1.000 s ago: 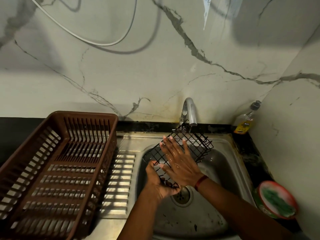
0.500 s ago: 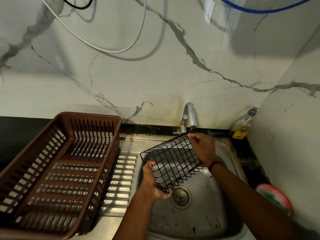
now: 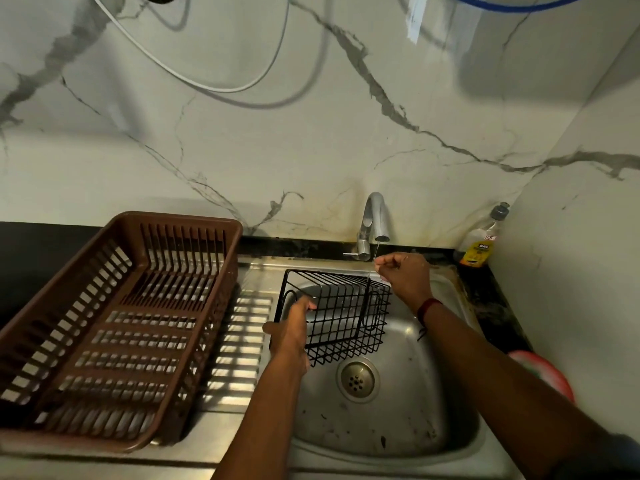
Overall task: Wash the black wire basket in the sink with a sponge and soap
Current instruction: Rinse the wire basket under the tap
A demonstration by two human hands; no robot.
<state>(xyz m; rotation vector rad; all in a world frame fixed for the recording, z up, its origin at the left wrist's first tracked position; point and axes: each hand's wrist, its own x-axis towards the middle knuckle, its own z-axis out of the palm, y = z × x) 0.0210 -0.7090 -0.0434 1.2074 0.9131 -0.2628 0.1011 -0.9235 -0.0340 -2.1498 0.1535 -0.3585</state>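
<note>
The black wire basket (image 3: 341, 317) hangs above the steel sink (image 3: 398, 420), open side up, under the chrome tap (image 3: 372, 223). My left hand (image 3: 291, 332) grips its left end. My right hand (image 3: 405, 275) is at the basket's far right corner, right under the spout, with fingers curled; a thin stream of water falls past its fingertips. Whether it grips the rim I cannot tell. No sponge is visible in either hand.
A brown plastic dish rack (image 3: 114, 323) stands on the ribbed drainboard (image 3: 242, 341) at the left. A soap bottle (image 3: 481, 240) stands in the back right corner. A round red-rimmed tub with green inside (image 3: 543, 372) sits on the right counter.
The basket has turned from tilted on edge to level with its open side up. My right hand left the mesh face and went up to the far right corner under the spout.
</note>
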